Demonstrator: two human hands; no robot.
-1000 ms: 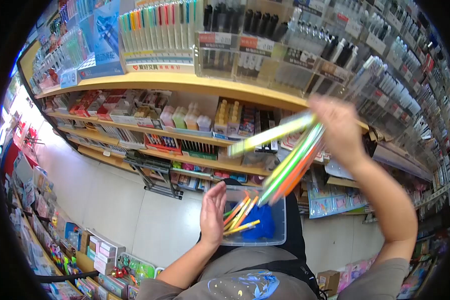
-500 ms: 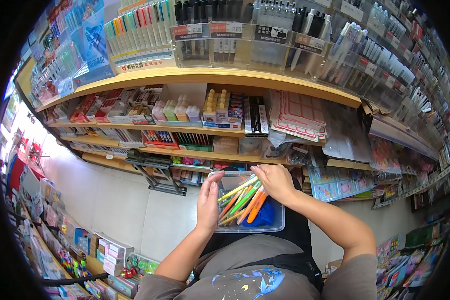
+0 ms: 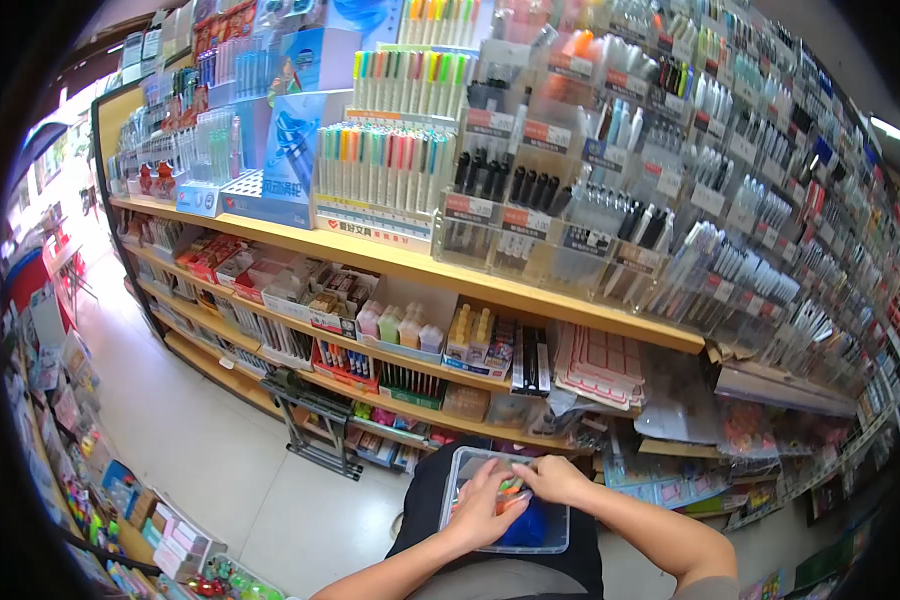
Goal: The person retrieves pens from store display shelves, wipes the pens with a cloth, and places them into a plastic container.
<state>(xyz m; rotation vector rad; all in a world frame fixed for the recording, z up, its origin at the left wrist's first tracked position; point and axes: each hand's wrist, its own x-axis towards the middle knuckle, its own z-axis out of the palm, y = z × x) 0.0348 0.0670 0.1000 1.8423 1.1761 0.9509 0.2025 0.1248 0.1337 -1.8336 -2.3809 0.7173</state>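
A clear plastic box rests on my lap, holding several bright pens and markers and a blue item whose kind I cannot make out. My left hand reaches over the box from the left, its fingers stretched out across the pens and the thumb apart, covering most of them. At the box's far right side, my right hand has its fingers curled around the upper ends of some markers. Both hands nearly meet above the pens.
Ahead stands a wooden shelf with clear racks of pens and a highlighter display. Small boxed goods fill the lower shelves. A dark folding stool stands on the floor to the left. More goods are at the lower left.
The view has tilted up, showing more of the pen racks and placing the box lower in view. My left hand has moved from the box's left side onto the pens.
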